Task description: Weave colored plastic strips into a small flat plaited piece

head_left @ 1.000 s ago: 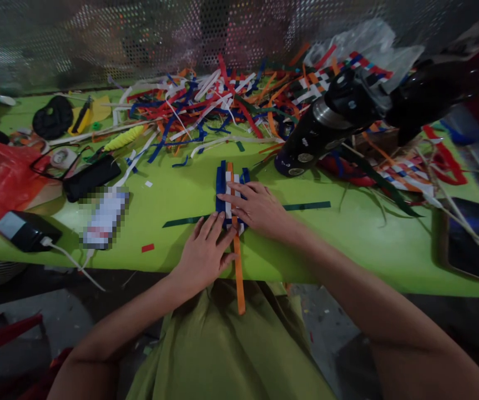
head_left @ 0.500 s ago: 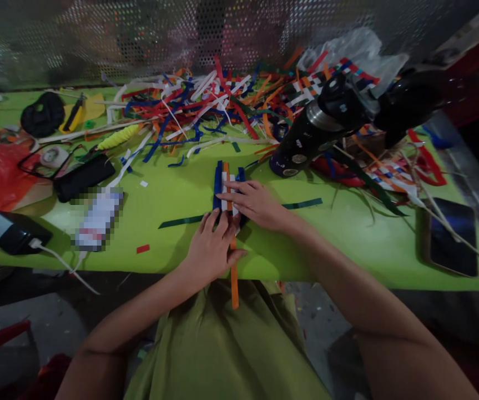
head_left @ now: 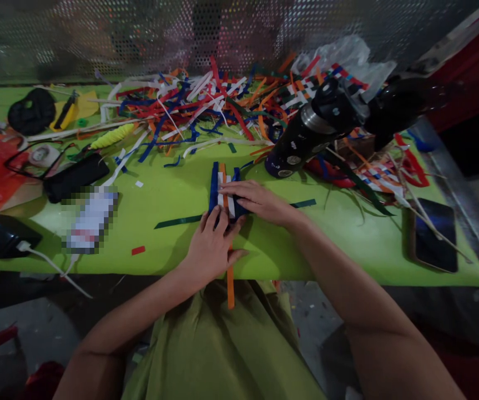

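Blue, white and orange strips lie side by side at the table's middle. My left hand (head_left: 211, 241) rests on their near part, fingers apart and pressing down. From the right, my right hand (head_left: 260, 201) lies over the strips with its fingers stretched out flat. The orange strip (head_left: 231, 286) runs out below my left hand and hangs past the table edge. A blue strip (head_left: 214, 186) stands at the left side of the bundle. The dark green strip (head_left: 179, 222) sticks out on both sides, its middle hidden under the hands.
A heap of coloured strips (head_left: 189, 105) spreads along the back. The black bottle (head_left: 301, 139) leans at the right of centre. A dark phone (head_left: 434, 233) lies far right; a lit phone (head_left: 91, 222), black adapter (head_left: 1, 236) and cable are on the left of the green table (head_left: 168, 261).
The view has shifted slightly, so most things appear further left. My right hand's fingers have drawn a little to the right, showing more of the white strips.
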Demonstrator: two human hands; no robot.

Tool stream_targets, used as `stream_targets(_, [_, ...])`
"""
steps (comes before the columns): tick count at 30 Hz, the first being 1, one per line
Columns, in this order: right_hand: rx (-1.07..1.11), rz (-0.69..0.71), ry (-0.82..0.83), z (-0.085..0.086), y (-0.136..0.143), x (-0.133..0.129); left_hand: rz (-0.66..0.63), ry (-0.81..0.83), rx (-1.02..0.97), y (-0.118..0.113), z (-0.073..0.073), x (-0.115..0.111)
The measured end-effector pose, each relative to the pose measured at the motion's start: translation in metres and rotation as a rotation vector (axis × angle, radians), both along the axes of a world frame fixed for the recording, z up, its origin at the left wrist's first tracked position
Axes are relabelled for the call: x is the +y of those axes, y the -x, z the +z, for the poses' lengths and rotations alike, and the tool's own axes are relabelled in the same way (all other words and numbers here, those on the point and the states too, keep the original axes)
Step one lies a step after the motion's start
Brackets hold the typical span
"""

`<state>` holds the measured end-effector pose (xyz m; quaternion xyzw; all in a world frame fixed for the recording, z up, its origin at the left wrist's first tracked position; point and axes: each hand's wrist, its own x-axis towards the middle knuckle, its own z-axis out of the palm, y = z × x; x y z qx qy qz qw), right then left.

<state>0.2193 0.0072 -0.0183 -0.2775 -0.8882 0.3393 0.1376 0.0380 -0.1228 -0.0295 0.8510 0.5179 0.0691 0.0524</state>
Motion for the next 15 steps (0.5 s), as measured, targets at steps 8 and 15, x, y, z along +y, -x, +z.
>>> stream_targets(8, [0.099,-0.060,0.021,0.000,0.002,-0.003,0.011,0.003,0.019,-0.002,0.003,0.001])
stream_targets(15, [0.148,-0.384,-0.110,0.017,-0.013,-0.036,0.009,0.012,0.018,-0.003,0.002,0.002])
